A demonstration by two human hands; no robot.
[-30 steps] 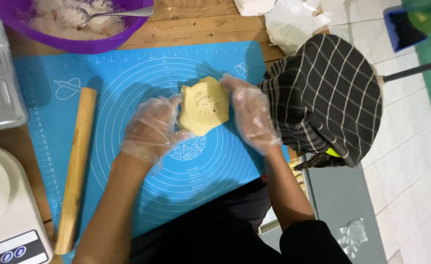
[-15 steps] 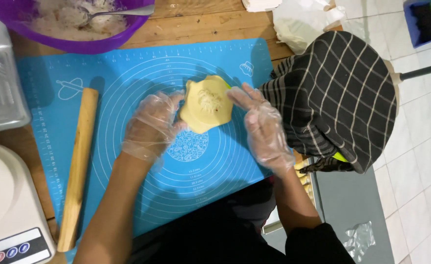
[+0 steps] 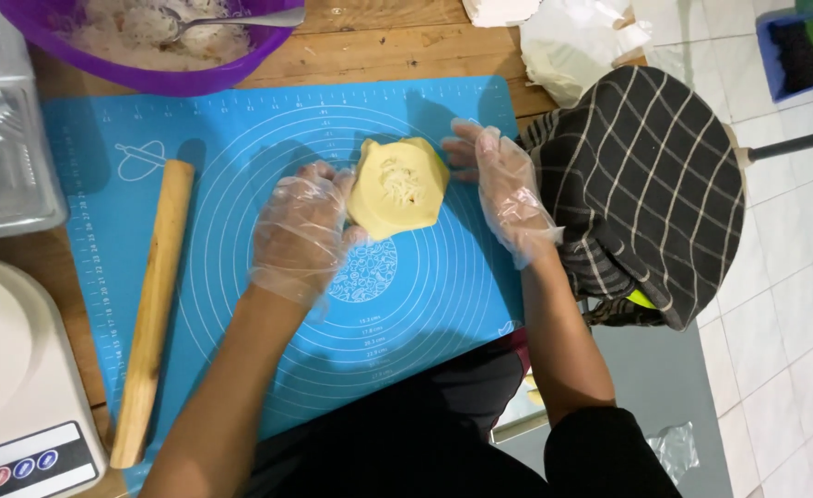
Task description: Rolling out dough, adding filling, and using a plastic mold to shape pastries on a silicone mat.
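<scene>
A blue mat [image 3: 241, 369] lies on a wooden table [image 3: 379, 46]. Near its middle sits a yellow dough piece [image 3: 397, 189] with white filling on top. The mat has lots of bare blue space below the dough and to its left, up to the rolling pin [image 3: 153, 309]. The dough is well away from the mat's edges.

The left hand [image 3: 300, 231] in a thin clear glove touches the left side of the dough. Its fingers are bent and close together, cupping the edge. The right hand [image 3: 503, 184], gloved too, rests just beside the right side. Its fingers are stretched flat and a little apart, with the tips at the dough's edge.

The purple bowl [image 3: 148, 74] with a spoon is cut off at the top. The white scale [image 3: 19, 397] is cut off at the left and bottom. A clear box [image 3: 5, 157] is cut off at the left. A checked cloth [image 3: 646, 184] hangs off the table's right edge.

The dough is almost round with folded corners, a bit longer from top to bottom. Its open side faces up.
</scene>
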